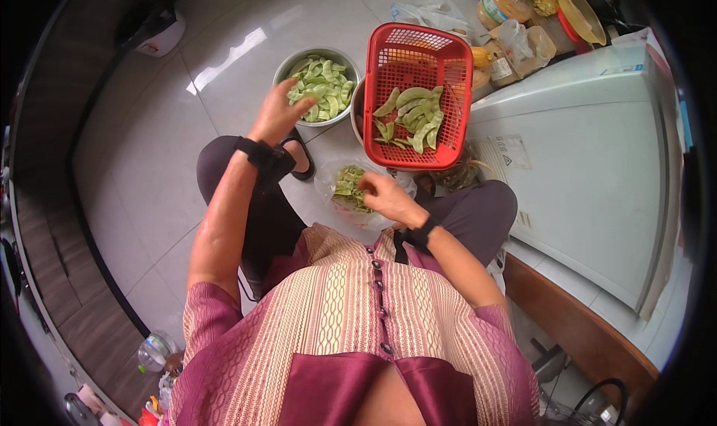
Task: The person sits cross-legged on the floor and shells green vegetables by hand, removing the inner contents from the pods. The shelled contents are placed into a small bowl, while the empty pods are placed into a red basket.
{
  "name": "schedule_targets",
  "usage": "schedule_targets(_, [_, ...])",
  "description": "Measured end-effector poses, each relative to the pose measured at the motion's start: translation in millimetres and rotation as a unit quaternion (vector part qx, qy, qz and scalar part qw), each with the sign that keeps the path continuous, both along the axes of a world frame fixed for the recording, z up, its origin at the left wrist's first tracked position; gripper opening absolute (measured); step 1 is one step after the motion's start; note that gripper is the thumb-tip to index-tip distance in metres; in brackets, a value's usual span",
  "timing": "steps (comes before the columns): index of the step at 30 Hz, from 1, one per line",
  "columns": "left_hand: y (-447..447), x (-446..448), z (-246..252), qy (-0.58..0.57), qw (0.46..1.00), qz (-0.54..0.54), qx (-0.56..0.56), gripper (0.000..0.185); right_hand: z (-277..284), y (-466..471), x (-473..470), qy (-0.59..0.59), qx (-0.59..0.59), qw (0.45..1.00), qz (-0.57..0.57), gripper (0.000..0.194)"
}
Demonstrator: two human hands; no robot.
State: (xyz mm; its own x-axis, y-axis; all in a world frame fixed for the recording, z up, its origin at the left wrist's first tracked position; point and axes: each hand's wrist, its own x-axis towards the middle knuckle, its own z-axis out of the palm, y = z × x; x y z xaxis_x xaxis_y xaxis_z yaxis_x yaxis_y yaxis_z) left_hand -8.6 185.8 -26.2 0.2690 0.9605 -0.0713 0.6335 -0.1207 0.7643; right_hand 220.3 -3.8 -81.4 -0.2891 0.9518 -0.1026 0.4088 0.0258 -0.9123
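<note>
My left hand (280, 111) is over the near left rim of a round metal bowl (278, 79), its thumb and fingers spread apart and no bean seen between them. Cut green flat bean pods (330, 87) fill much of that bowl. Lower down, my right hand (390, 198) has its fingers curled above a clear plastic bag (327, 174) of green bean trimmings (348, 185); whether the fingertips pinch anything is hidden. Beyond it, a red plastic basket (463, 90) contains whole flat bean pods (417, 109). Each wrist wears a black band.
The basket rests partly over another round container (357, 109). A white appliance-like cabinet (571, 123) stands at the right, with a plastic bottle (504, 3) and cardboard box (501, 62) beyond. Grey floor tiles (140, 163) extend left. A wooden board (582, 319) lies at lower right.
</note>
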Motion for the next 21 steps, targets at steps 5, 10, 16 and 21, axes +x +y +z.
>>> schedule_targets(5, [5.6,-6.2,-0.1,-0.065,0.997,0.005,-0.046,0.05,-38.0,-1.4,5.2,-0.163,0.092,0.982,-0.021,0.023])
schedule_targets(10, [-24.6,-9.5,10.8,-0.145,0.987,-0.011,-0.063,0.041,-14.6,46.5,52.6,0.002,-0.123,0.984,-0.13,0.018])
schedule_targets(16, [-36.7,-4.2,18.2,-0.186,0.97,0.007,-0.154,0.034,9.8,64.3,66.9,0.112,-0.301,0.944,-0.072,0.015])
schedule_targets(21, [-35.0,-7.0,17.8,-0.147,0.965,0.004,-0.218,0.033,-27.4,81.0,82.0,-0.072,-0.224,0.96,-0.153,0.019])
